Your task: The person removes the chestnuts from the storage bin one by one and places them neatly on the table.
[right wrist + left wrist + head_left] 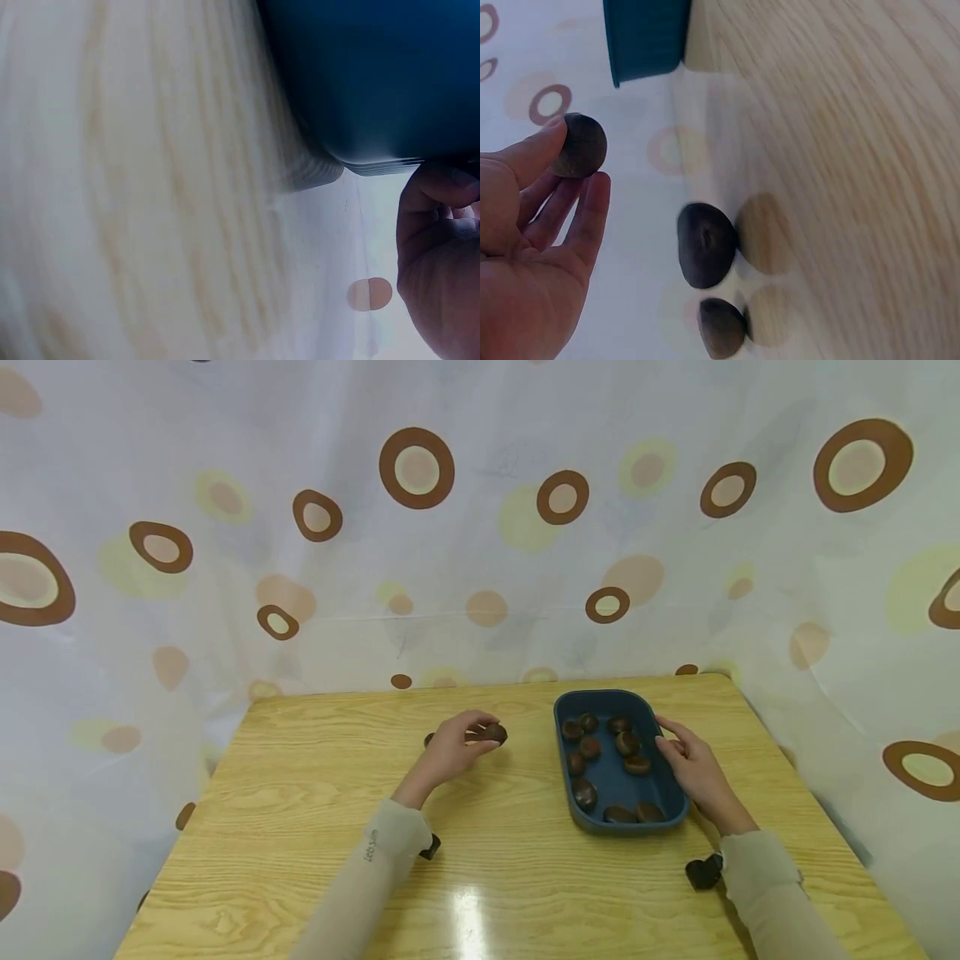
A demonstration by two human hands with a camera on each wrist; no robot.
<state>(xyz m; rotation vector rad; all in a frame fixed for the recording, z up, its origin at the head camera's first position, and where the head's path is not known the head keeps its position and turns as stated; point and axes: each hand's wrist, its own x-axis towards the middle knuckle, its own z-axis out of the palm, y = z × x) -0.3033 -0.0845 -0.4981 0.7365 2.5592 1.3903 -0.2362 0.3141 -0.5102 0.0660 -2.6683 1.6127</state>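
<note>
My left hand [452, 747] pinches a dark brown chestnut [495, 733] between thumb and fingertips, left of a blue rectangular tub [617, 783]. Seen from the left wrist, the pinched chestnut [583, 146] is held above the table. Two more chestnuts lie there on the wood: a larger one [707, 245] and a smaller one [721, 328]. In the head view the left hand mostly hides them. Several chestnuts sit inside the tub, along its walls and near the middle. With my right hand [699, 772], I grip the tub's right rim, thumb and fingers on either side of the wall.
The tub stands on a light wood-grain table [300, 827], right of centre. A white sheet [480, 552] with brown and yellow spots hangs behind the table and along its sides. Black wrist devices [703, 872] sit by both sleeves.
</note>
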